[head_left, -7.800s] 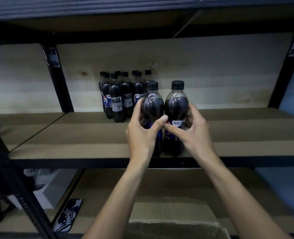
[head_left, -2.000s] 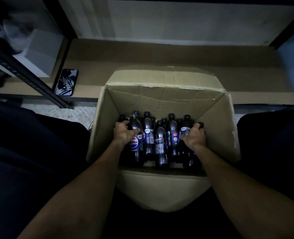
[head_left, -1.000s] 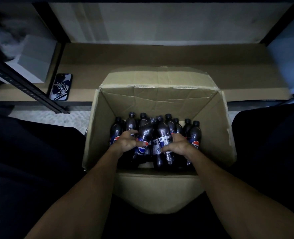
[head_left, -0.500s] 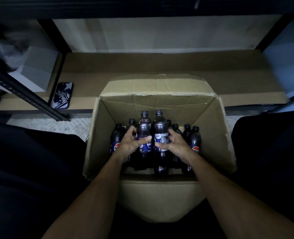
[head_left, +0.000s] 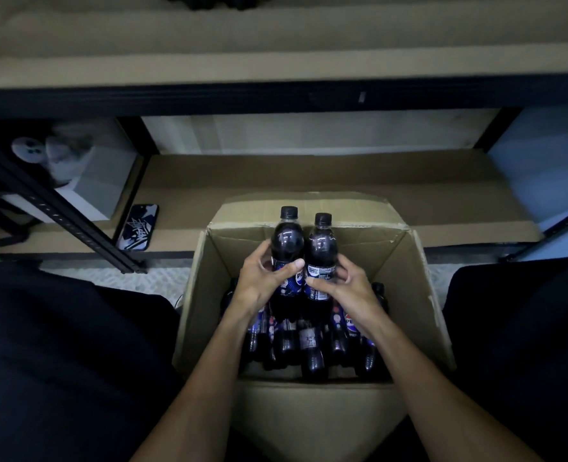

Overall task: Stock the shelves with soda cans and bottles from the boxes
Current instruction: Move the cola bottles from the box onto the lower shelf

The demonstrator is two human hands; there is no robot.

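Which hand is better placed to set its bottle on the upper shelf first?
Left, narrowly. The left hand and right hand each grip a bottle over the box, but the left bottle sits higher than the right bottle, nearer the upper shelf.

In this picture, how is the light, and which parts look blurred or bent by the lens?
Head view: dim overall, brightest on the upper shelf board, the trousers nearly black; small glints on the shoulders of the two held bottles; the white things at far left are smeared, the left hand and right hand fairly sharp; the wide lens stretches things near the borders.
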